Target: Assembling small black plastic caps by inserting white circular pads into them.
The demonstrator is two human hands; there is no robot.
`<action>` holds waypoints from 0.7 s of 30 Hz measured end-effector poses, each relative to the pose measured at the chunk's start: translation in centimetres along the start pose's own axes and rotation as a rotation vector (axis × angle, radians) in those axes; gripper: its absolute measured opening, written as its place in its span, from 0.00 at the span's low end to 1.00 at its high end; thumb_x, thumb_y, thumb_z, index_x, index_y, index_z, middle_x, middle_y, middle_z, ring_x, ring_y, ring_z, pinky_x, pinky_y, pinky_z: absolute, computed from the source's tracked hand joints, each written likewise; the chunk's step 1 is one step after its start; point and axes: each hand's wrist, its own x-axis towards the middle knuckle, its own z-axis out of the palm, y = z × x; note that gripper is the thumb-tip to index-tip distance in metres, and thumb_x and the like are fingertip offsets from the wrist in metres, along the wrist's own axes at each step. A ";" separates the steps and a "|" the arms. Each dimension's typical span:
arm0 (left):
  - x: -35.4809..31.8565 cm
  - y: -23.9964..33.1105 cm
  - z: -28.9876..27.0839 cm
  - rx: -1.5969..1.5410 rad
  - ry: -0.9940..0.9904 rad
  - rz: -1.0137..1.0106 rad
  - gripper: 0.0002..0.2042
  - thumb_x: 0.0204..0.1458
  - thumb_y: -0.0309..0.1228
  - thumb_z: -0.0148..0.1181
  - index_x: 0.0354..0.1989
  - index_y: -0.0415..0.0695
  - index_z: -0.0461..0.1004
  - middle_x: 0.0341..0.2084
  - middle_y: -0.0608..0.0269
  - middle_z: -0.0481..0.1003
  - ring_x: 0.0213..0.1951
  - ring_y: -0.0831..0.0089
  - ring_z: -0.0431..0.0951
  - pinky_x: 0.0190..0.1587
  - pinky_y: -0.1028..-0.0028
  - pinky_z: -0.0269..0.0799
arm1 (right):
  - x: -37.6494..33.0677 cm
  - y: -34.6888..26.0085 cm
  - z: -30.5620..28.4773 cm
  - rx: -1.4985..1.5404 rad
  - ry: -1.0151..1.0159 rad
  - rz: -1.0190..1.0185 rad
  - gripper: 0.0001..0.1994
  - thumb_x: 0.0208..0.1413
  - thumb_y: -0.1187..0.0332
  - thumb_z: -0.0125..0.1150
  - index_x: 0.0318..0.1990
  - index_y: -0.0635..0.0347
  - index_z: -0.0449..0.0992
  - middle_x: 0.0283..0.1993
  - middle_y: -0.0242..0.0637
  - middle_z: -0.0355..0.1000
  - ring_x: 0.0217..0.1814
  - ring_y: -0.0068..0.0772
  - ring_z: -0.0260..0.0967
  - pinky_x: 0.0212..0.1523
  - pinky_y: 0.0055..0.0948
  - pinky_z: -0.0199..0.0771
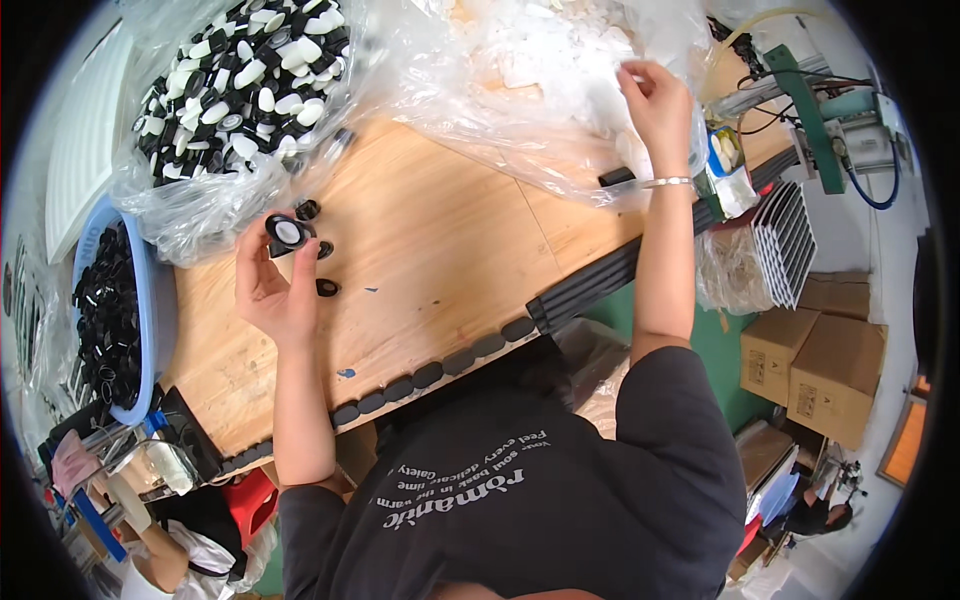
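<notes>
The left hand [278, 292] grasps, between thumb and bent fingers, a black round piece [288, 231] with a white disc inside, at the left part of the smooth wooden surface [450, 220]. Small black pieces [326, 287] lie near it. The right hand [660, 112] is at far right, its fingertips curled close to the thumb, by white thin pieces [540, 55] in wrinkled clear plastic [560, 135]; I cannot tell whether it holds one. At far left is a heap of black and white oval pieces [245, 90].
</notes>
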 end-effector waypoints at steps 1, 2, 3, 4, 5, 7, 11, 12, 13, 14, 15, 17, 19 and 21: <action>0.0 0.1 0.2 -0.058 0.009 -0.046 0.22 0.42 0.15 0.65 0.48 0.33 0.70 0.42 0.54 0.73 0.44 0.70 0.72 0.48 0.73 0.67 | -0.1 2.5 -0.4 -0.090 -0.046 0.005 0.09 0.48 0.69 0.64 0.36 0.65 0.79 0.33 0.47 0.78 0.31 0.37 0.77 0.34 0.30 0.76; 0.0 0.2 0.4 -0.061 0.016 -0.047 0.22 0.42 0.15 0.65 0.48 0.33 0.70 0.42 0.54 0.73 0.44 0.70 0.72 0.48 0.73 0.67 | -0.4 4.6 -0.5 -0.178 -0.095 0.011 0.10 0.47 0.69 0.64 0.36 0.65 0.79 0.34 0.48 0.77 0.31 0.40 0.77 0.35 0.32 0.76; 0.1 0.3 0.4 -0.003 -0.025 0.010 0.21 0.41 0.15 0.65 0.47 0.33 0.70 0.41 0.55 0.73 0.43 0.70 0.72 0.47 0.73 0.67 | -0.6 6.2 -0.6 -0.179 -0.097 0.005 0.10 0.47 0.69 0.64 0.36 0.65 0.79 0.34 0.48 0.77 0.31 0.40 0.77 0.35 0.32 0.76; 0.2 0.2 0.5 0.054 -0.068 0.066 0.21 0.40 0.16 0.66 0.47 0.33 0.71 0.40 0.55 0.74 0.42 0.70 0.72 0.45 0.74 0.67 | -1.0 7.6 -0.7 -0.213 -0.173 0.015 0.11 0.46 0.69 0.65 0.36 0.65 0.79 0.35 0.49 0.77 0.31 0.41 0.77 0.36 0.33 0.76; 0.2 0.3 0.5 0.060 -0.062 0.061 0.21 0.40 0.16 0.66 0.47 0.33 0.71 0.40 0.55 0.74 0.42 0.70 0.72 0.45 0.74 0.67 | -1.3 8.0 -0.5 -0.241 -0.253 0.025 0.12 0.45 0.68 0.66 0.36 0.65 0.79 0.35 0.49 0.77 0.31 0.41 0.77 0.36 0.33 0.76; 0.3 0.4 0.7 0.169 -0.108 0.112 0.21 0.39 0.17 0.67 0.45 0.34 0.72 0.38 0.57 0.75 0.39 0.70 0.71 0.43 0.74 0.67 | -1.6 8.6 0.1 -0.233 -0.279 0.073 0.15 0.45 0.64 0.68 0.38 0.65 0.79 0.34 0.48 0.77 0.33 0.40 0.78 0.35 0.32 0.75; 0.3 0.2 1.1 0.181 -0.084 0.111 0.21 0.36 0.18 0.68 0.43 0.36 0.74 0.34 0.58 0.74 0.35 0.70 0.70 0.40 0.75 0.66 | -1.7 8.6 1.5 -0.288 -0.220 0.033 0.13 0.45 0.64 0.67 0.35 0.65 0.79 0.32 0.49 0.76 0.33 0.43 0.76 0.36 0.34 0.75; 0.2 0.1 1.1 0.191 -0.068 0.105 0.21 0.35 0.18 0.68 0.42 0.37 0.74 0.33 0.59 0.74 0.34 0.70 0.70 0.39 0.74 0.66 | -1.7 8.4 1.8 -0.305 -0.204 0.039 0.12 0.46 0.64 0.66 0.33 0.65 0.79 0.32 0.49 0.76 0.33 0.44 0.76 0.37 0.35 0.74; 0.3 0.1 1.1 0.191 -0.073 0.102 0.21 0.35 0.18 0.69 0.42 0.37 0.74 0.33 0.59 0.74 0.34 0.70 0.70 0.39 0.75 0.66 | -1.6 8.1 1.9 -0.285 -0.216 0.028 0.12 0.46 0.64 0.66 0.33 0.65 0.79 0.32 0.49 0.76 0.33 0.44 0.76 0.37 0.35 0.74; 0.2 0.0 1.0 0.181 -0.054 0.106 0.21 0.34 0.19 0.69 0.42 0.37 0.74 0.33 0.59 0.74 0.34 0.69 0.70 0.39 0.74 0.66 | -1.6 7.6 1.8 -0.270 -0.246 0.090 0.11 0.45 0.65 0.67 0.31 0.64 0.79 0.31 0.48 0.76 0.32 0.45 0.76 0.37 0.35 0.74; 0.1 -0.1 1.0 0.166 -0.037 0.112 0.21 0.34 0.19 0.70 0.42 0.38 0.74 0.33 0.59 0.74 0.34 0.69 0.70 0.39 0.74 0.67 | -1.6 7.4 1.7 -0.262 -0.272 0.153 0.09 0.45 0.66 0.67 0.30 0.63 0.79 0.31 0.47 0.76 0.32 0.46 0.75 0.37 0.36 0.74; 0.3 -0.1 0.9 0.177 -0.035 0.134 0.21 0.34 0.19 0.70 0.42 0.38 0.75 0.33 0.59 0.74 0.34 0.69 0.71 0.40 0.74 0.67 | -1.9 7.5 1.5 -0.307 -0.233 0.099 0.08 0.46 0.67 0.66 0.29 0.62 0.79 0.29 0.47 0.76 0.32 0.47 0.75 0.36 0.36 0.74; 0.3 0.3 0.6 0.184 -0.035 0.159 0.22 0.33 0.20 0.71 0.42 0.38 0.75 0.33 0.59 0.74 0.35 0.68 0.71 0.40 0.73 0.68 | -2.0 7.1 1.3 -0.355 -0.138 0.021 0.09 0.48 0.66 0.66 0.30 0.62 0.78 0.29 0.47 0.76 0.31 0.43 0.75 0.35 0.35 0.74; 0.6 0.6 0.9 0.200 -0.063 0.188 0.22 0.32 0.20 0.71 0.41 0.38 0.75 0.34 0.59 0.75 0.37 0.65 0.72 0.41 0.71 0.69 | -1.9 4.6 -0.3 -0.426 -0.025 -0.047 0.10 0.49 0.64 0.65 0.32 0.62 0.78 0.29 0.48 0.76 0.31 0.40 0.76 0.34 0.33 0.74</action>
